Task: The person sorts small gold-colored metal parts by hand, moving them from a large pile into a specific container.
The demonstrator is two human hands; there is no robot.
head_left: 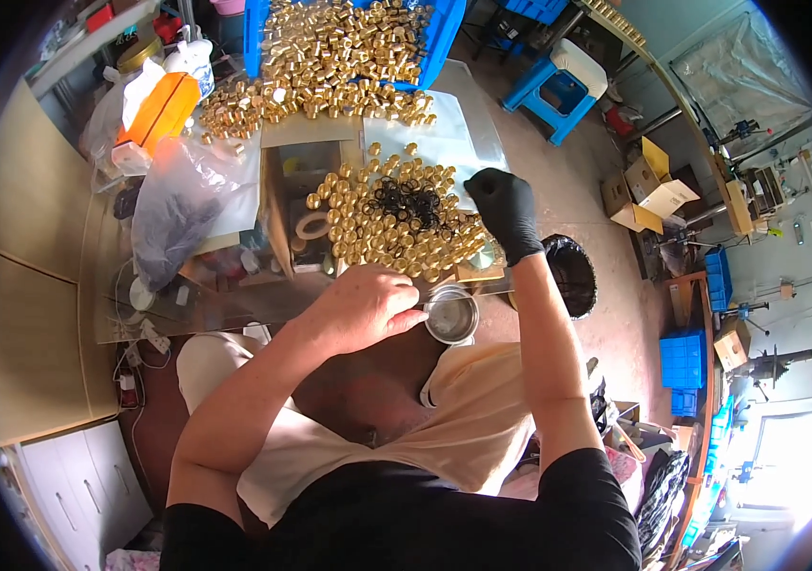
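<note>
Many small brass-coloured metal caps (391, 249) lie spread on the glass-topped table in front of me. On top of them rests a heap of thin black rings (413, 202). My left hand (363, 306), bare, is at the near table edge with its fingers curled and the thumb close to them; anything inside is hidden. A round metal bowl (451, 316) is just right of its thumb. My right hand (504, 211) wears a black glove and hovers at the right side of the caps. Its fingers are bent closed, and I cannot see what they hold.
A blue crate (446, 49) full of brass caps stands at the far side, with more spilled before it. Plastic bags (182, 200) and an orange box (160, 109) lie left. A lined black bin (569, 276) and a blue stool (558, 90) stand right.
</note>
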